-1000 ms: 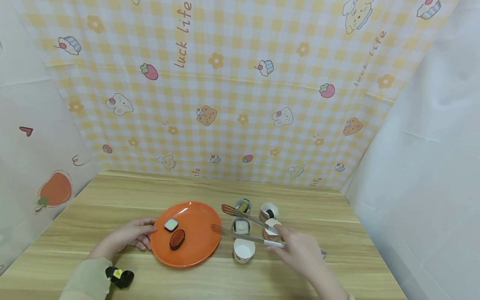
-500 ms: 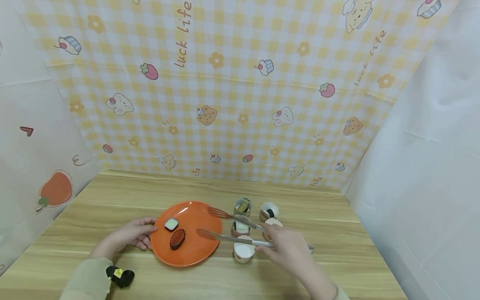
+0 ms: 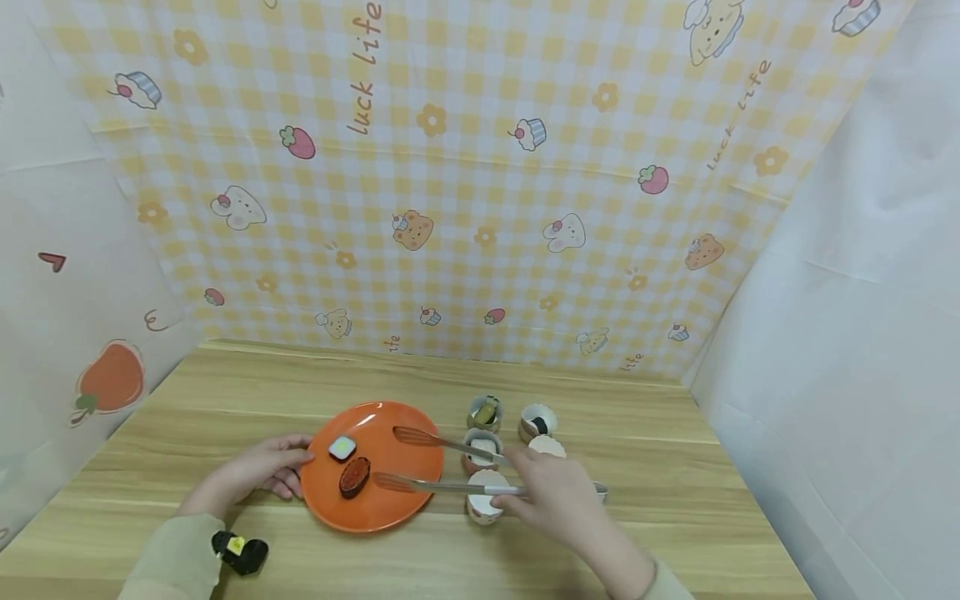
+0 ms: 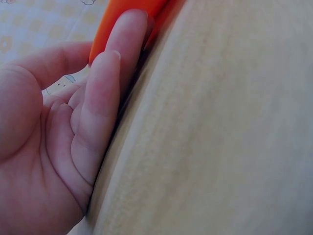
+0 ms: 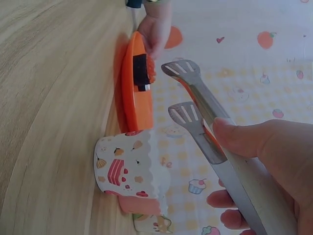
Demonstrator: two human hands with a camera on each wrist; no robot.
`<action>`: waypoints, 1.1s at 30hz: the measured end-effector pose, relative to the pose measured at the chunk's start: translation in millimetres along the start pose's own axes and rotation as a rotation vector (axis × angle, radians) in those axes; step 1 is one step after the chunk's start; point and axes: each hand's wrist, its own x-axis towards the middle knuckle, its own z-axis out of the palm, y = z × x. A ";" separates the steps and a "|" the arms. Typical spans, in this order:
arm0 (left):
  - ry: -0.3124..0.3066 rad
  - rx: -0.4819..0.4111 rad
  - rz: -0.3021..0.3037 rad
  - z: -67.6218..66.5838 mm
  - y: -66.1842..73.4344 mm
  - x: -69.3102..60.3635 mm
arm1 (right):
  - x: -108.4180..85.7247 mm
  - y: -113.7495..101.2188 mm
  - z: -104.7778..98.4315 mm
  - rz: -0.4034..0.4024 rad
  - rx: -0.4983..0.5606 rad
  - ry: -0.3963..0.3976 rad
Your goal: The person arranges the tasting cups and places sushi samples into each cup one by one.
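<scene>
My left hand (image 3: 273, 468) holds the left rim of an orange plate (image 3: 390, 508); in the left wrist view its fingers (image 4: 102, 88) lie at the plate's edge, thumb above. On the plate sit a small white-topped roll (image 3: 342, 448) and a dark oval piece with a red top (image 3: 355, 477). My right hand (image 3: 558, 500) grips metal tongs (image 3: 450, 487), whose two slotted tips stand apart over the plate's right part. In the right wrist view the tongs (image 5: 215, 112) have nothing between their tips.
Right of the plate stand several paper cups: one with a greenish piece (image 3: 487, 412), one with a white piece (image 3: 482, 446), a front one (image 3: 483, 508), one with a dark piece (image 3: 538, 423), and another (image 3: 547, 447) partly behind the right hand. A black device (image 3: 240, 553) is by the left wrist.
The right hand has moved left with the tongs, bringing their tips from beside the plate's right edge to above the plate. My left hand and the plate have stayed in place.
</scene>
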 end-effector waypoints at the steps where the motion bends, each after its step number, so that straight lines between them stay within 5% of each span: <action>1: -0.001 -0.001 -0.003 -0.3 -0.2 0.1 | 0.9 -0.8 0.3 -0.003 0.002 -0.006; 33: 0.000 -0.008 -0.009 -1.2 -1.4 -0.6 | 25.3 -19.4 13.5 -0.062 0.011 -0.115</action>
